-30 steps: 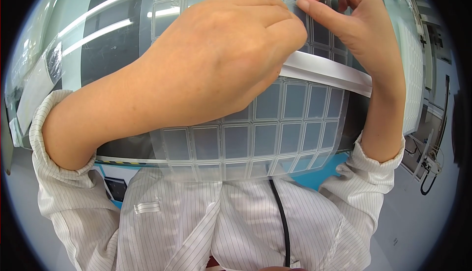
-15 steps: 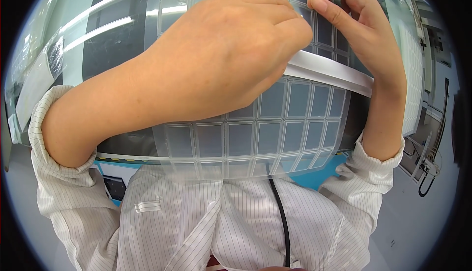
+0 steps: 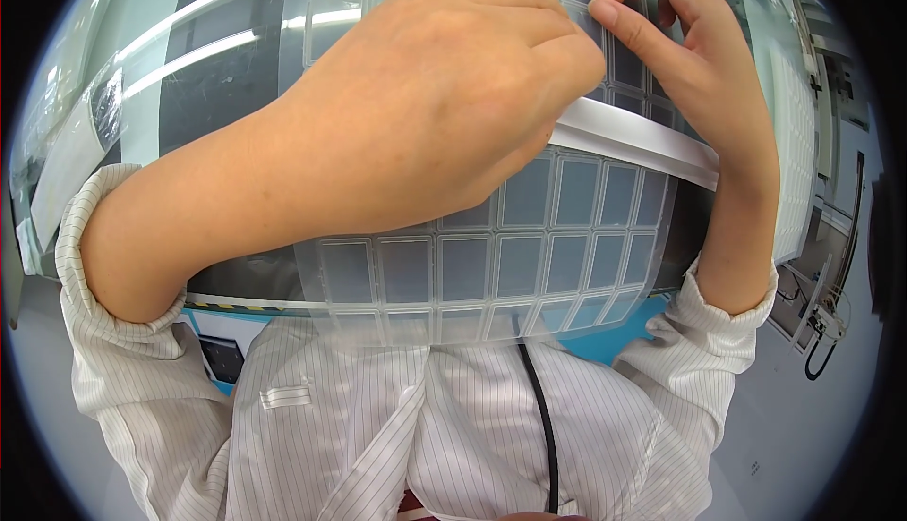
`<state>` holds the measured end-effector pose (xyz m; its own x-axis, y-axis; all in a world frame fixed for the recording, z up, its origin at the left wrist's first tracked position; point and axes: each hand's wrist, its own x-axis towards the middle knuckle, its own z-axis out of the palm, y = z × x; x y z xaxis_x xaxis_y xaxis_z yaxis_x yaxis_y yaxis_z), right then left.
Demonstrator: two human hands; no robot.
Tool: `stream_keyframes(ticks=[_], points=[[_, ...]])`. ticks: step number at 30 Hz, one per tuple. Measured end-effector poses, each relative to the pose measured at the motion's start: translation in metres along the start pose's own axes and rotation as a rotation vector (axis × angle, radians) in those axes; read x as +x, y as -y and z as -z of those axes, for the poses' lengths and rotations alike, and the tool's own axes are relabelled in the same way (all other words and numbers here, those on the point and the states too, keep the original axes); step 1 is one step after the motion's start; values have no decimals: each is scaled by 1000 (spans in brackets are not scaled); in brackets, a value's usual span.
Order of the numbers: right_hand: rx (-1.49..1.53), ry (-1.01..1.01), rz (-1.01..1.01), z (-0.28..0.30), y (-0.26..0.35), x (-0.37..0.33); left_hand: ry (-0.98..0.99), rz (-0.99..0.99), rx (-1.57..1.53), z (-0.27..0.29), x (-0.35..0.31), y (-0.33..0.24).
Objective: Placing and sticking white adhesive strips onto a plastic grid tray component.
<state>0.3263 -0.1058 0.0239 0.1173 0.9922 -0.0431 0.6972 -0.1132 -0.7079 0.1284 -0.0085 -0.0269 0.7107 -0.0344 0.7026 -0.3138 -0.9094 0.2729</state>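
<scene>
My left hand (image 3: 453,96) reaches across the middle with its back up and its fingers curled closed. Whatever its fingertips hold is hidden beneath the hand. Farther off to the right, my right hand (image 3: 685,49) is bent, thumb and index finger drawn together; I cannot make out anything between them. Below both hands lies a clear plastic tray (image 3: 463,266) with rows of rectangular pockets, its near edge overhanging toward my body. Another clear pocketed tray (image 3: 333,1) lies beyond it, partly covered by my hands. A white strip (image 3: 638,141) runs between the two trays.
Crumpled clear film (image 3: 106,110) lies at the left. Pale pocketed trays (image 3: 792,134) stand on the right side. A black cord (image 3: 539,408) hangs over my striped coat. Equipment with a cable (image 3: 824,327) stands at the far right.
Hardly anything differs. My left hand has shifted very slightly to the right, and the right hand's fingers have moved a touch. The trays look the same.
</scene>
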Motion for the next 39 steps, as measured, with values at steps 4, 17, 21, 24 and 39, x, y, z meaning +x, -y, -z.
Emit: stream_keyframes(ticks=[4, 17, 21, 24, 39], points=[[-13, 2, -23, 0, 2, 1, -12, -24, 13, 1, -2, 2], [198, -6, -40, -4, -3, -1, -59, -112, 38, -1, -6, 9], [204, -21, -109, -6, -1, -1, -72, -137, 48, 0, -8, 11], [114, -50, -46, -11, -2, -2, -79, -158, 60, -1, -7, 12], [218, -99, 105, -7, 5, -18, 143, 279, -168, 36, 17, 0]])
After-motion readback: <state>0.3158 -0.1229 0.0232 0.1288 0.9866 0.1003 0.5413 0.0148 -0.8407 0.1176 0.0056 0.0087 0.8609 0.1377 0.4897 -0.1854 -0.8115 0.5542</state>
